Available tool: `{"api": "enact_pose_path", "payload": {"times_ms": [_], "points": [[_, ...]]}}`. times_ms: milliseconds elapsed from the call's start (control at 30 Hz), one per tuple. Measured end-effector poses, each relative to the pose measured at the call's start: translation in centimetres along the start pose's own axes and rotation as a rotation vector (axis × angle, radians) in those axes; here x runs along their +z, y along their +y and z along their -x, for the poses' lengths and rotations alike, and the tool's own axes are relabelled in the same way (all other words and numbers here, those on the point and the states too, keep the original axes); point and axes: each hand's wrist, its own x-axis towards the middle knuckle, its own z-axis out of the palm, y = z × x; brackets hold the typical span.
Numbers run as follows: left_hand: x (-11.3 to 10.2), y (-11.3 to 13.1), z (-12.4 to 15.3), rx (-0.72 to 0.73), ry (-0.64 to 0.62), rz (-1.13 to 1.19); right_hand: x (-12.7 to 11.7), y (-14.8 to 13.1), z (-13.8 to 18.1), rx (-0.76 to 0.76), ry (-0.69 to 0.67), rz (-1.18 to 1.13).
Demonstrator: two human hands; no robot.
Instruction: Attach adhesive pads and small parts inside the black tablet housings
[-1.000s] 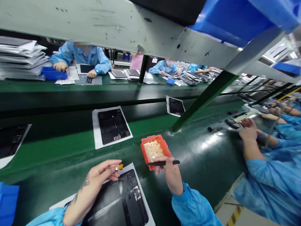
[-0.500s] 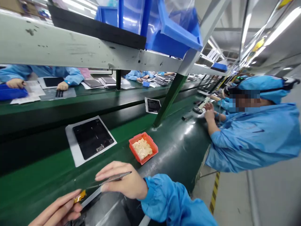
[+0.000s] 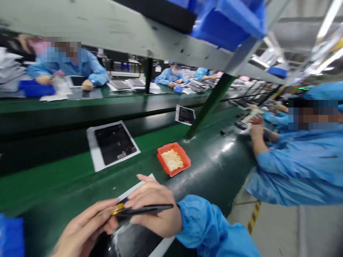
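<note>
My left hand [image 3: 89, 225] is closed, pinching a small yellow-gold strip [image 3: 117, 209] between thumb and fingers. Dark tweezers [image 3: 158, 208] lie across my right hand [image 3: 160, 201], which is closed around them, their tips at the yellow strip. Beneath both hands, partly hidden by them, is a flat black device panel [image 3: 140, 237] with a white sheet [image 3: 164, 246] under it. Beyond my right hand stands a red bin [image 3: 187, 160] holding many small cream-coloured pieces [image 3: 172, 160].
Another black panel [image 3: 115, 144] lies on a white sheet on the line, with a similar panel [image 3: 187, 115] farther off. A green post [image 3: 211, 105] rises beyond the bin. Co-workers sit opposite and at right [image 3: 300, 153]. A blue bin [image 3: 12, 233] is at lower left.
My hands have drawn together, bringing the tweezers close against the yellow strip. The camera view has shifted, showing more of the opposite bench and a blue bin at lower left.
</note>
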Motion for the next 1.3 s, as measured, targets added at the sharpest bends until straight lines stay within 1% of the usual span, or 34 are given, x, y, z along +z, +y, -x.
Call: {"api": "enact_pose_path", "payload": {"times_ms": [100,167,267,367,533,600,800,867,1133,1300], "points": [[1.5,0.9,1.2,0.030,-0.079,0.079,-0.6,-0.2,0.2,-0.086,-0.072,0.021],[1.9,1.2,1.6,0.080,-0.109,0.140,-1.0,-0.1,0.1,-0.140,-0.108,0.041],[1.8,1.6,1.8,0.133,-0.134,0.218,-1.4,-0.1,-0.3,-0.225,-0.151,0.068],[1.6,2.0,2.1,0.161,-0.146,0.273,-1.6,0.1,-0.6,-0.297,-0.219,0.142],[1.7,2.5,2.3,0.188,-0.173,0.304,-1.9,0.6,-0.4,-0.456,-0.329,0.287],[1.7,2.4,2.3,0.186,-0.185,0.309,-2.1,0.9,-0.3,-0.488,-0.364,0.338],[1.6,2.3,2.2,0.182,-0.220,0.321,-2.4,1.2,-0.2,-0.531,-0.459,0.413],[1.6,2.3,2.2,0.179,-0.226,0.325,-2.4,1.1,-0.3,-0.531,-0.460,0.413],[1.6,2.3,2.2,0.182,-0.247,0.336,-2.6,0.5,-0.3,-0.420,-0.467,0.418],[1.6,2.3,2.2,0.184,-0.258,0.343,-2.7,0.6,-0.2,-0.417,-0.469,0.425]]}}
